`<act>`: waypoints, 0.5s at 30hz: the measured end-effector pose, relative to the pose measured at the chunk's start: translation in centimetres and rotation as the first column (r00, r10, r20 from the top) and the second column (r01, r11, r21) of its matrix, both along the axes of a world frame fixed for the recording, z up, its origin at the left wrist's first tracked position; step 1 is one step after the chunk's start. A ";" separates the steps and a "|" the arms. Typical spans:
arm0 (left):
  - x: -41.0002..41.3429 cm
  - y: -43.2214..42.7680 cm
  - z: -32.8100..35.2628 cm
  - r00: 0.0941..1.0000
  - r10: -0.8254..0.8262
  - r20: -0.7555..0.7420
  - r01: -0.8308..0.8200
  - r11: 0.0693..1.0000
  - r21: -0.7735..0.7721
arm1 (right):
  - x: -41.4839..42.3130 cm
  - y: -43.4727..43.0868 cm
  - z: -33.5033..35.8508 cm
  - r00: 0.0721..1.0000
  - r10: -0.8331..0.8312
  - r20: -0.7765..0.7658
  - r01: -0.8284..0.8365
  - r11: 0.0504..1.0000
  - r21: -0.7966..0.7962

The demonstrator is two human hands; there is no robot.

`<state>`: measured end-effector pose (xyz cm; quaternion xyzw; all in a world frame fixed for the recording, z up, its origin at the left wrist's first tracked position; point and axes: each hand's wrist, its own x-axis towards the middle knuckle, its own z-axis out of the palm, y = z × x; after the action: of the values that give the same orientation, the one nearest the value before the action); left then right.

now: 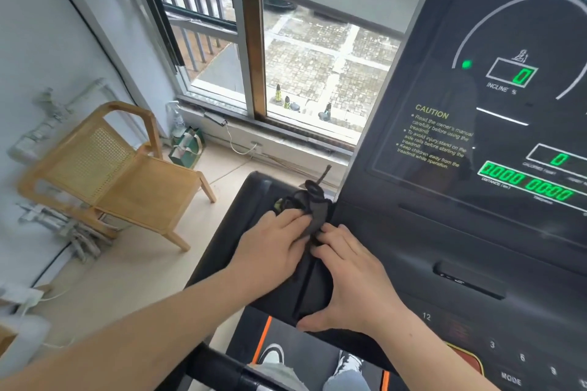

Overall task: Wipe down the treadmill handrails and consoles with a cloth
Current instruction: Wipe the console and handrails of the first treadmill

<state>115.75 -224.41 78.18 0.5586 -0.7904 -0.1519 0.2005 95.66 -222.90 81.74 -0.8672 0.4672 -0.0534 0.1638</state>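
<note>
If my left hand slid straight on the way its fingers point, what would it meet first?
The dark cloth; your left hand touches it now. Past it, likely the console at its left edge, though depth is unclear.

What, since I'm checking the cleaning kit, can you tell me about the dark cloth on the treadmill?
The dark cloth looks dark grey, thin and soft, bunched into folds, with a strip running toward the person and a thin end sticking up. It lies on the black console ledge left of the screen. The left hand presses on it with fairly straight fingers; the right hand meets its near end with its fingertips, whether it pinches is unclear.
</note>
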 end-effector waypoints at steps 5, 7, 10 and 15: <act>-2.0 -6.9 1.9 0.969 0.082 0.235 -0.097 0.994 0.056 | 0.0 0.1 -0.1 1.000 -0.009 -0.016 0.009 1.000 0.009; -3.8 -10.6 2.9 0.938 0.116 0.326 -0.174 0.973 0.154 | 0.0 0.2 0.1 1.000 -0.018 -0.018 0.018 0.999 0.026; -4.8 -14.4 4.7 0.910 0.057 0.411 -0.241 0.879 0.412 | 0.0 0.2 0.2 1.000 -0.009 -0.021 0.010 0.999 0.035; -4.2 -8.7 2.8 0.957 0.170 0.233 -0.215 0.959 0.184 | 0.0 0.1 0.1 1.000 0.003 -0.026 -0.002 1.000 0.026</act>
<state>111.56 -233.09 80.97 0.6642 -0.7288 -0.1519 0.0683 95.61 -222.80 81.88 -0.8663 0.4689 -0.0358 0.1687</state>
